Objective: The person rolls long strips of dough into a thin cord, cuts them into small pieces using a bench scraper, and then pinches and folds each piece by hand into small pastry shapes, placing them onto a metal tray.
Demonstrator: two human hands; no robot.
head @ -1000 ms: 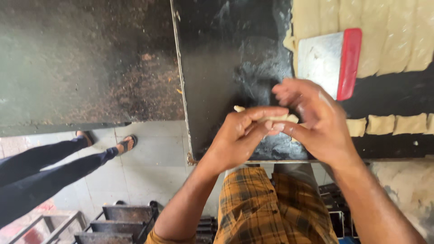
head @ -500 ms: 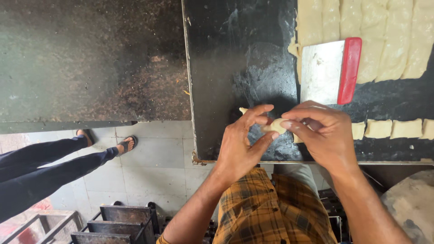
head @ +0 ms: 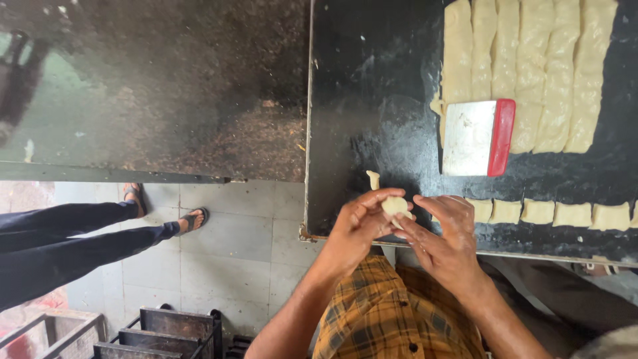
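Note:
My left hand [head: 359,229] and my right hand [head: 442,233] meet over the near edge of a black worktop [head: 372,100]. Between the fingertips of both hands sits a small pale dough piece [head: 395,206]. A tiny dough scrap [head: 374,179] lies on the worktop just beyond my left hand. A row of cut dough squares [head: 551,213] runs to the right of my right hand. Long dough strips [head: 531,66] lie at the far right, with a metal scraper with a red handle [head: 478,137] resting below them.
A dark speckled counter [head: 146,93] fills the left. Another person's dark-trousered legs and sandalled feet [head: 166,216] stand on the grey tiled floor [head: 232,252]. Metal racks [head: 159,332] sit at the lower left. My checked shirt [head: 392,312] is below.
My hands have drawn closer to my body at the worktop's edge, still working the dough piece between the fingers. The view has shifted, showing more of the dough strips.

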